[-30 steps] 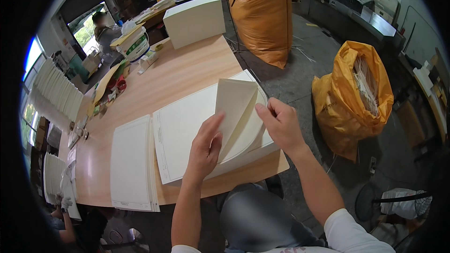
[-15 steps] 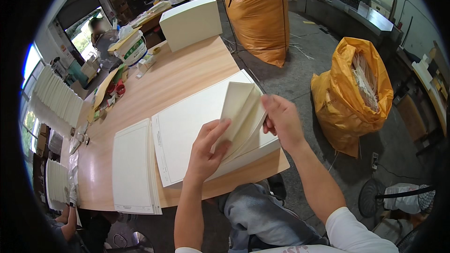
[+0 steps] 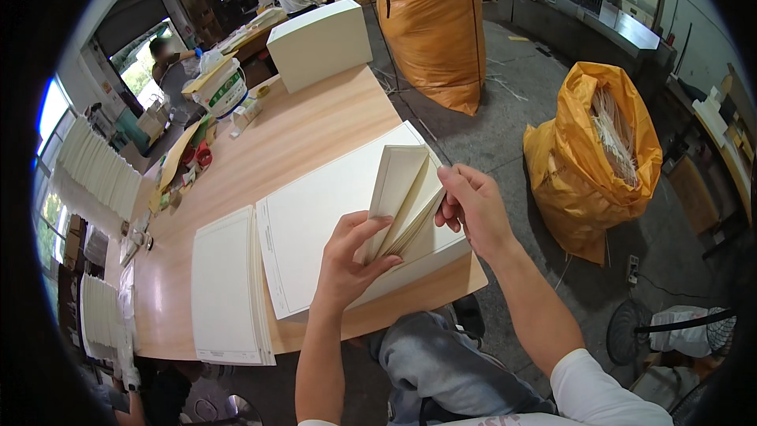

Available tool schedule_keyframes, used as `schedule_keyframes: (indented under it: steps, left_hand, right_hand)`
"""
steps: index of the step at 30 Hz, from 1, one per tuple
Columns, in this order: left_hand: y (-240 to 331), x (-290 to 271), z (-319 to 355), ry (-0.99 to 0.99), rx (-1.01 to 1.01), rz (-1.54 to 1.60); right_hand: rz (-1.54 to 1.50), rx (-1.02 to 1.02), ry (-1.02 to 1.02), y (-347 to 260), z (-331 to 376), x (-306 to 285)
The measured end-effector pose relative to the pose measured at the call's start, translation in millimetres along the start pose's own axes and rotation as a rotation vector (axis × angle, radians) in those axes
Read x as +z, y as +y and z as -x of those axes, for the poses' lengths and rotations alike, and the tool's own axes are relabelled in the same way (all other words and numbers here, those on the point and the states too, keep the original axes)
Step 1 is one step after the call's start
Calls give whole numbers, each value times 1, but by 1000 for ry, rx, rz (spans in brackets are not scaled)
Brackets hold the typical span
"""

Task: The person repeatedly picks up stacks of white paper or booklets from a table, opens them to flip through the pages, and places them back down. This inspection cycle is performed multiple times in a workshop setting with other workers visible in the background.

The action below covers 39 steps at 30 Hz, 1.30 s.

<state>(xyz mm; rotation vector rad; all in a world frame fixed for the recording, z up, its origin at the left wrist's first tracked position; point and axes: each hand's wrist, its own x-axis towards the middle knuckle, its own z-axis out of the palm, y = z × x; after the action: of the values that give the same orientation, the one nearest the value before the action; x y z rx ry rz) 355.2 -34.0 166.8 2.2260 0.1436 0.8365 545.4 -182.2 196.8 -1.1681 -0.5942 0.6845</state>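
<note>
A folded set of cream paper sheets stands tilted above a thick stack of large printed sheets. My left hand is closed round its lower left part, thumb and fingers pressing the paper. At its right edge, my right hand is closed, with thumb and forefinger pinching the sheet edges. The folded leaves fan apart between the two hands. To the left, a thinner stack of printed sheets lies at the near table edge.
On the wooden table stand a large white block of paper and a white bucket. Orange sacks of paper strips stand on the floor at the right. Co-workers are at the back and lower left; a fan stands lower right.
The folded sheets have tipped slightly and their leaves now show fanned apart. My right hand has shifted a little down along their edge. The co-worker at the back left has stretched out an arm.
</note>
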Motion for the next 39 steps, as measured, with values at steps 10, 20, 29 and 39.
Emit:
schedule_keyframes:
  steps: [10, 20, 29, 39]
  left_hand:
    - [3, 1, -1, -63, 38, -23]
    - [3, 1, 1, -6, -34, 26]
    - [18, 5, 12, -246, 269, -612]
    - [-9, -84, 148, 455, -255, -929]
  right_hand:
    - [-141, 66, -6, 0, 0, 2]
    - [713, -555, 219, 41, 58, -8]
    - [1156, -521, -332, 64, 64, -13]
    - [1201, -665, -206, 91, 66, -16]
